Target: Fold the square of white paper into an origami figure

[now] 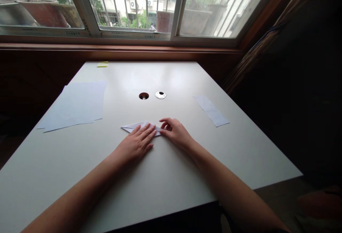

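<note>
A folded white paper (130, 126) with pointed ends lies on the table in front of me. My left hand (140, 138) rests flat across its middle, fingers stretched out and pressing on it. At the paper's right end is my right hand (173, 131), its fingers curled and the thumb against the paper's tip. The right fingers seem to pinch that tip, with the index finger raised a little. My left hand hides part of the folds.
Loose white sheets (77, 104) lie on the left of the white table (165, 183). Paper strips (212, 110) are on the right. Beyond my hands are a round cable hole (143, 96) and its cover (160, 94). Yellow-edged notes (102, 64) sit at the far edge, below a barred window.
</note>
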{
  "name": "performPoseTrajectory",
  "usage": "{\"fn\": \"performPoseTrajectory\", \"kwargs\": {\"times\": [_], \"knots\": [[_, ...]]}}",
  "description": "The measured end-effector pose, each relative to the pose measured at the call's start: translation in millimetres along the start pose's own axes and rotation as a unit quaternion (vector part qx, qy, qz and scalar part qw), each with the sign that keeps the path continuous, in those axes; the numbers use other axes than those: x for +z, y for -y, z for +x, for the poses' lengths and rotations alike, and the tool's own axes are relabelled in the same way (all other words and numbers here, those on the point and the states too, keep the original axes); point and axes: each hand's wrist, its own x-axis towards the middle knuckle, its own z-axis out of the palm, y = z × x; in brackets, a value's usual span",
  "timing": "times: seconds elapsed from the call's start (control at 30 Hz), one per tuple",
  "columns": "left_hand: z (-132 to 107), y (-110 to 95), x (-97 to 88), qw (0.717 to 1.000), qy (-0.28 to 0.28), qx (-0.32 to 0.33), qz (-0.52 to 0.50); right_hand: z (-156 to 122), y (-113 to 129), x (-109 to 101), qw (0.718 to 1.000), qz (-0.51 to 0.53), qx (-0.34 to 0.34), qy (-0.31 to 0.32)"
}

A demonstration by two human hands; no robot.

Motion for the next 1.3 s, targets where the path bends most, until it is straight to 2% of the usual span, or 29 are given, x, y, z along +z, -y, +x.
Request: {"fn": "performPoseTrajectory", "kwargs": {"times": [0.13, 0.3, 0.47, 0.77, 0.87, 1.0, 1.13, 1.3], "knots": [[-5, 5, -0.8, 1.000, 0.013, 0.001, -0.015, 0, -4, -7, 0.999, 0.007, -0.024, 0.022], [-6, 6, -3.4, 0.999, 0.042, 0.013, -0.013, 0, -11, -25, 0.994, 0.063, -0.013, 0.093], [-7, 7, -2.2, 0.998, 0.052, 0.017, -0.017, 1, -17, -33, 0.997, 0.048, -0.005, 0.065], [-7, 7, -4.3, 0.999, 0.036, 0.022, -0.022, 0, -14, -28, 0.995, -0.020, -0.069, 0.065], [-6, 7, -5.3, 0.999, 0.035, 0.023, -0.027, -1, -12, -20, 0.993, -0.035, -0.099, 0.062], [-5, 8, -5.8, 0.998, 0.048, 0.023, -0.034, -3, -7, -6, 0.987, -0.085, -0.130, 0.028], [-5, 10, -5.7, 0.997, 0.047, 0.028, -0.046, -4, -1, 4, 0.989, -0.109, -0.099, 0.006], [-6, 13, -6.7, 0.997, 0.048, 0.040, -0.055, -4, 1, -1, 0.998, -0.058, -0.013, 0.028]]}}
